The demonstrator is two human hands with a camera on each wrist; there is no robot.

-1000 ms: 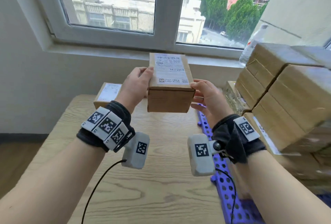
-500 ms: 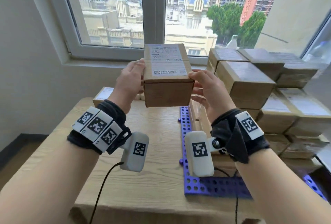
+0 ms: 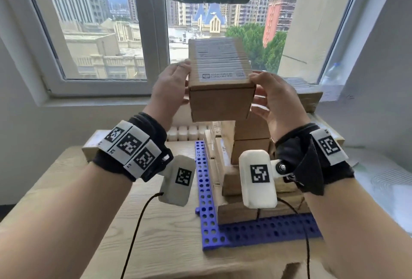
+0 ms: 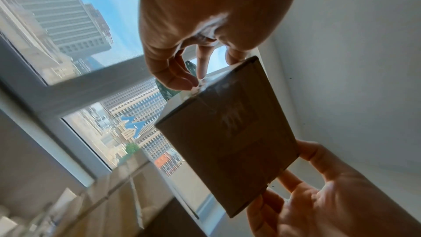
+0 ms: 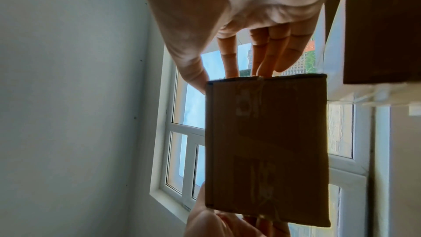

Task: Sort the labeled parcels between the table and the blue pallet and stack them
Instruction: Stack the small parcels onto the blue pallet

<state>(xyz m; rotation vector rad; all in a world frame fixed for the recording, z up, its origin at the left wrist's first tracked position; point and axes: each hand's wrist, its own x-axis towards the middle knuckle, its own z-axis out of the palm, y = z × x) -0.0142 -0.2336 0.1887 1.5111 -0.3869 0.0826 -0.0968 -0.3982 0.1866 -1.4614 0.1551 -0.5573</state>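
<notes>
**Labeled parcel held up between both hands, centre of frame**

The parcel (image 3: 220,80), a small brown cardboard box with a white shipping label across its top face, sits in mid-air at the centre of the head view, in front of the window (image 3: 100,33). It is level, label up, with its plain front face toward the camera.

The left hand (image 3: 169,91) presses against the box's left side, thumb up at the top edge, fingers wrapped round the side. The right hand (image 3: 276,100) grips the right side the same way, thumb on the top corner and fingers curled beneath. From the left wrist view the box's underside (image 4: 227,138) shows dark, fingertips (image 4: 200,71) meeting its edge.

Below the parcel, in the lower centre-right, stacked parcels (image 3: 249,145) stand on the blue pallet (image 3: 263,232), a perforated sheet lying on the wooden table (image 3: 156,234). Another labeled box (image 3: 91,147) lies on the table at centre left, partly hidden by the left wrist. A row of small white bottles (image 3: 187,132) stands at the table's far edge.
</notes>
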